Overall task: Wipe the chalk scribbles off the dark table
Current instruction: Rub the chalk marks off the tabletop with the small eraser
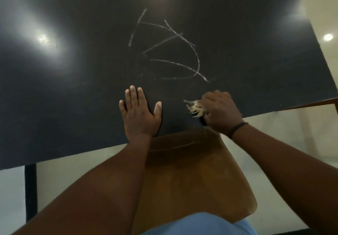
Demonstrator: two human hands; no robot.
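Note:
White chalk scribbles (175,50) cross the middle of the dark table (73,88). My left hand (140,113) lies flat on the table near its front edge, fingers straight and spread. To its right, my right hand (220,112) grips a frayed pale cloth (195,107) and holds it against the table just below the lowest chalk strokes. Most of the cloth is hidden under the hand; only its fringe shows.
A brown wooden chair seat (192,176) stands under the table's front edge, between my arms. A black table leg (31,189) drops at the lower left. Pale floor (320,6) surrounds the table, and ceiling lights glare on the tabletop.

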